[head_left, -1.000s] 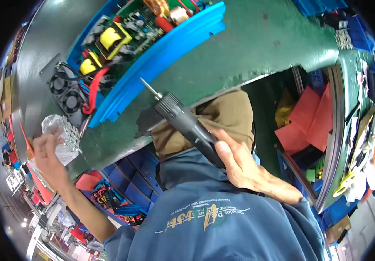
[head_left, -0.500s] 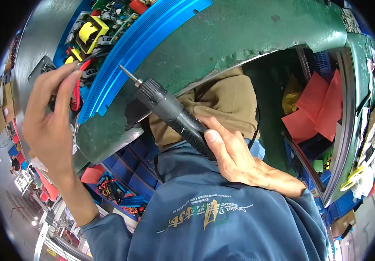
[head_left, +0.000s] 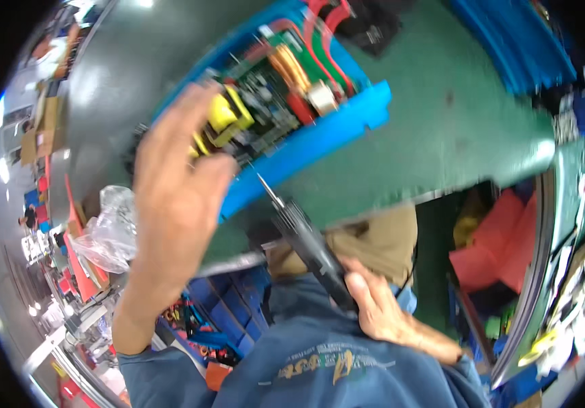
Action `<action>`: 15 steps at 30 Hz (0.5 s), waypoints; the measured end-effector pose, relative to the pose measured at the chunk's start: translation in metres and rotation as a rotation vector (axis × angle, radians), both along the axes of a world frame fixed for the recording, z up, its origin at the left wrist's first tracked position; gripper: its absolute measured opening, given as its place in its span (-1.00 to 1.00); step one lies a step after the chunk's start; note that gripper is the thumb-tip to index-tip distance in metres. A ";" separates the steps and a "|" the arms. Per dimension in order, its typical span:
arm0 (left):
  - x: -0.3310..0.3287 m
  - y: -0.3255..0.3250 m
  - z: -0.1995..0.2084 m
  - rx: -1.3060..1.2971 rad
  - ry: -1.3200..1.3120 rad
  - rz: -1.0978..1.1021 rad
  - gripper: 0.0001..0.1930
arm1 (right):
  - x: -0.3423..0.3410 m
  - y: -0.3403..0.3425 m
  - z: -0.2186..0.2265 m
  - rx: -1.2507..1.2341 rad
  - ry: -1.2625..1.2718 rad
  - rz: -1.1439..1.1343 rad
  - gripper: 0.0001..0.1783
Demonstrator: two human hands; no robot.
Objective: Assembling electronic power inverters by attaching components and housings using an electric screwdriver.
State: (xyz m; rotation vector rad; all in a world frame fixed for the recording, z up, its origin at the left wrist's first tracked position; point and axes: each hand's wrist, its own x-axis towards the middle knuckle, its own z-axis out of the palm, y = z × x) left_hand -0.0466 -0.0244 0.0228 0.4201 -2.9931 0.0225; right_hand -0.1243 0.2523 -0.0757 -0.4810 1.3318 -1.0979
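Left hand (head_left: 177,183) raised, back to camera, fingers spread and released, fingertips over yellow transformers (head_left: 221,119) on the circuit board (head_left: 272,88) in the blue tray (head_left: 306,146) — contact cannot be told. Right hand (head_left: 381,313) clenched round black electric screwdriver (head_left: 306,241), near body, bit tilted up-left toward tray's near edge, just short of it. Bare green bench (head_left: 442,122) to the right; crumpled plastic bag (head_left: 105,231) at left edge.
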 end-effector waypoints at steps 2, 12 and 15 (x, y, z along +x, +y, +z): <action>-0.003 -0.001 0.005 0.088 -0.034 0.007 -0.91 | 0.001 0.000 -0.003 -0.003 -0.057 0.004 -0.35; 0.005 -0.022 -0.001 0.427 -0.046 0.015 -0.85 | -0.002 0.000 -0.005 -0.012 -0.309 0.016 -0.09; 0.006 -0.025 -0.002 0.485 -0.040 0.005 -0.85 | -0.001 -0.005 -0.002 0.037 -0.453 -0.001 0.00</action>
